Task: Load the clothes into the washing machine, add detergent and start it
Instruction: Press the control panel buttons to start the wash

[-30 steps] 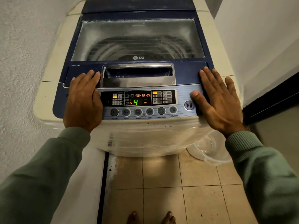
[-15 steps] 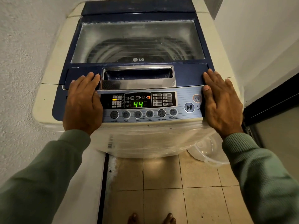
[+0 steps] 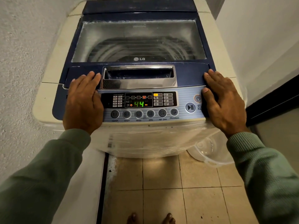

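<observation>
A cream and blue top-load washing machine stands in front of me with its glass lid closed; the drum shows dimly through it and no clothes can be made out. The control panel is lit and its green display reads 44. My left hand rests flat on the panel's left end, fingers straight. My right hand lies flat on the right end, beside the start/pause button and power button. Neither hand holds anything. No detergent is in view.
A clear plastic tub sits on the tiled floor under the machine's right front corner. Clear plastic wrap covers the machine's front. Rough white wall on the left, white wall and a dark door frame on the right. My bare toes show below.
My right thumb came off the start/pause button and the hand slid right to the panel's end. The display went from 4 to 44. The left hand stayed put.
</observation>
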`<action>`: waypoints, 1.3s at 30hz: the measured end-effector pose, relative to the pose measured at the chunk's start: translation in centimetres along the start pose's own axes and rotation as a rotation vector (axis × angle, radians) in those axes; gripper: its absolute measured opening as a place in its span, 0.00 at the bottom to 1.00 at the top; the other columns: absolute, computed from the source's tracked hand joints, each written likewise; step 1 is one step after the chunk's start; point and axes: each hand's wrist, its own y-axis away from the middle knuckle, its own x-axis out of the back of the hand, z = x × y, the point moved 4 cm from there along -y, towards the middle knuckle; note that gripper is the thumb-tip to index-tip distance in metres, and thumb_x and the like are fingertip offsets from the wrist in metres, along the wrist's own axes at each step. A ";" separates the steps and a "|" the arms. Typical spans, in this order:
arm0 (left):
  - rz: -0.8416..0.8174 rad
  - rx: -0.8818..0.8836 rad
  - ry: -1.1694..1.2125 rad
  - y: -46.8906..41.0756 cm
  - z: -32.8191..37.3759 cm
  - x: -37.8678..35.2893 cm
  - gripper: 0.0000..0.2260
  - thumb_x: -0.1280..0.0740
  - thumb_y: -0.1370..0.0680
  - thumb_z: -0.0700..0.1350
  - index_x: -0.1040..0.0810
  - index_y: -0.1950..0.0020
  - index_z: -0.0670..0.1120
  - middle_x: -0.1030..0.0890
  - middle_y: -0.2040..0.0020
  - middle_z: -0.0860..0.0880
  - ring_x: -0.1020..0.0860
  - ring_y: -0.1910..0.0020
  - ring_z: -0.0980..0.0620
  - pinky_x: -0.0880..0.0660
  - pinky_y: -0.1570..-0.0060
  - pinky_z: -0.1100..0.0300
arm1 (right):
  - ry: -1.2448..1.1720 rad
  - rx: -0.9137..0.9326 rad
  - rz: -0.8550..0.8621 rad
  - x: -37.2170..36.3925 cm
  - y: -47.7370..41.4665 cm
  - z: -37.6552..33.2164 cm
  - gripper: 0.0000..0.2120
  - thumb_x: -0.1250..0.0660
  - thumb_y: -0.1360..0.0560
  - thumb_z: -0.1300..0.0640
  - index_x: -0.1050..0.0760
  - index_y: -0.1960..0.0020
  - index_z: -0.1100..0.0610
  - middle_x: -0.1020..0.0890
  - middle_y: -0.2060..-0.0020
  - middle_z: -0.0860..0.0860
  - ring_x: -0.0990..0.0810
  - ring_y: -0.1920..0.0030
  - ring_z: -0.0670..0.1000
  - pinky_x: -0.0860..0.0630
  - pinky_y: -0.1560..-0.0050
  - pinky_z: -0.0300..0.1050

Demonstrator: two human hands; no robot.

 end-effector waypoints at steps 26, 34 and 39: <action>-0.013 -0.009 -0.011 0.0 -0.1 -0.2 0.21 0.48 0.19 0.42 0.31 0.29 0.37 0.29 0.31 0.36 0.33 0.29 0.36 0.41 0.28 0.39 | 0.080 -0.003 0.004 -0.4 -0.3 0.1 0.24 0.51 0.18 0.51 0.36 0.25 0.57 0.36 0.25 0.52 0.40 0.24 0.50 0.49 0.24 0.44; -0.015 -0.009 -0.013 -0.1 -0.2 -0.2 0.21 0.48 0.19 0.42 0.31 0.29 0.36 0.29 0.31 0.36 0.33 0.29 0.36 0.38 0.30 0.36 | 0.084 -0.009 0.015 -0.4 -0.3 0.0 0.23 0.51 0.19 0.52 0.35 0.26 0.57 0.35 0.26 0.53 0.39 0.25 0.51 0.48 0.24 0.45; -0.013 -0.005 -0.010 -0.1 -0.1 -0.2 0.22 0.50 0.20 0.43 0.31 0.29 0.37 0.30 0.29 0.37 0.35 0.28 0.37 0.41 0.28 0.38 | 0.086 -0.010 0.023 -0.4 -0.3 0.0 0.23 0.50 0.19 0.52 0.35 0.26 0.56 0.35 0.26 0.52 0.39 0.25 0.50 0.48 0.24 0.46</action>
